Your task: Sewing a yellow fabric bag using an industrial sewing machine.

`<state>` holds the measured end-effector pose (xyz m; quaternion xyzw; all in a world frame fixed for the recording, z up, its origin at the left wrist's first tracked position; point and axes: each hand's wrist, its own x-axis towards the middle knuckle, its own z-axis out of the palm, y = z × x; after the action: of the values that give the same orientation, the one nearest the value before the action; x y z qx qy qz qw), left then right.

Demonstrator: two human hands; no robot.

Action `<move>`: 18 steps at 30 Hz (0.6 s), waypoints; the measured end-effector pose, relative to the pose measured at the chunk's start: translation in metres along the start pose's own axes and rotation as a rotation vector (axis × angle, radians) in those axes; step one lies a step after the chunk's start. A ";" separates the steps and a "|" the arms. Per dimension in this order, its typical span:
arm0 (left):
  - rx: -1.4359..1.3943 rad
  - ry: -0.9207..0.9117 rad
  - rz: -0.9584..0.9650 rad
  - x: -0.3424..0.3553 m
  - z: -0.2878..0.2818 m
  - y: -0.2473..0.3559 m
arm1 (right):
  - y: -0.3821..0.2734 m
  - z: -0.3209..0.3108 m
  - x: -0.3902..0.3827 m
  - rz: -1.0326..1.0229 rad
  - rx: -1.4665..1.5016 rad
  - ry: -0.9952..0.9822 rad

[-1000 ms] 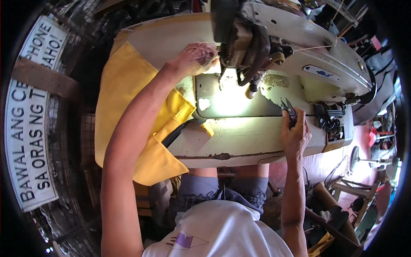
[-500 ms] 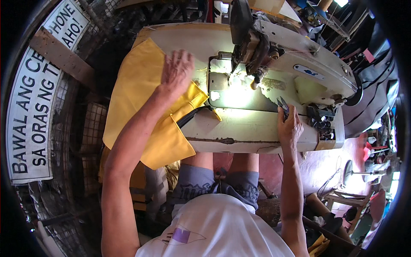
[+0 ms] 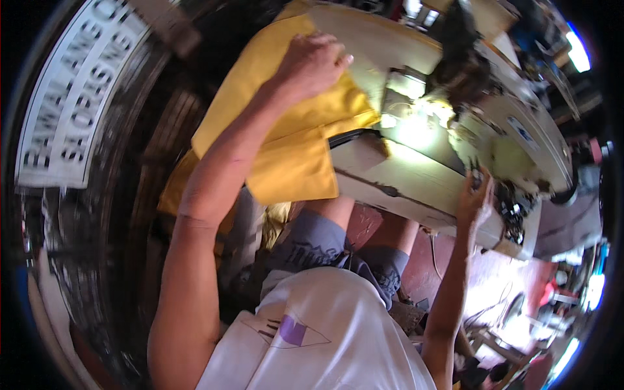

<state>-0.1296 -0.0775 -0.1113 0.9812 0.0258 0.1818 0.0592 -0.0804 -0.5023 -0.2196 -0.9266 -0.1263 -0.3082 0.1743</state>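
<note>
A large yellow sheet of fabric or leather-like material (image 3: 286, 166) with a seamed edge lies over the left of the sewing table (image 3: 364, 32) and hangs off its front. My left hand (image 3: 315, 65) is above its far part with the fingers curled closed; whatever they pinch, if anything, is hidden. Beside the machine's base, my right hand (image 3: 478, 195) holds small dark thread snips (image 3: 475, 168), points away from me. A sewing machine (image 3: 523, 123) stands at the right, its lamp lighting the needle area. A dark strip (image 3: 348, 138) shows under the yellow edge.
A lettered white sign (image 3: 75, 97) hangs at the left before dark mesh and boards. Dark machine parts (image 3: 517, 211) sit at the table's right end. A stand fan and clutter occupy the lower right; grey material (image 3: 569, 224) hangs beyond the machine.
The view has turned, so the table appears tilted and shifted right. My left hand's fingers have gone from stretched out to curled. The snips remain in my right hand.
</note>
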 end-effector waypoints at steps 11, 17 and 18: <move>-1.149 0.407 -1.243 -0.339 -0.027 -0.074 | -0.122 -0.020 -0.018 -0.169 0.441 -0.198; -1.533 0.420 -1.188 -0.348 0.007 -0.045 | -0.241 -0.042 -0.053 -0.615 0.719 -0.424; -1.421 0.325 -1.133 -0.352 0.010 -0.046 | -0.257 -0.050 -0.056 -0.650 0.672 -0.473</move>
<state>-0.4556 -0.0585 -0.2508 0.5176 0.3926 0.2342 0.7233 -0.2382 -0.2959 -0.1533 -0.7767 -0.5353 -0.0713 0.3241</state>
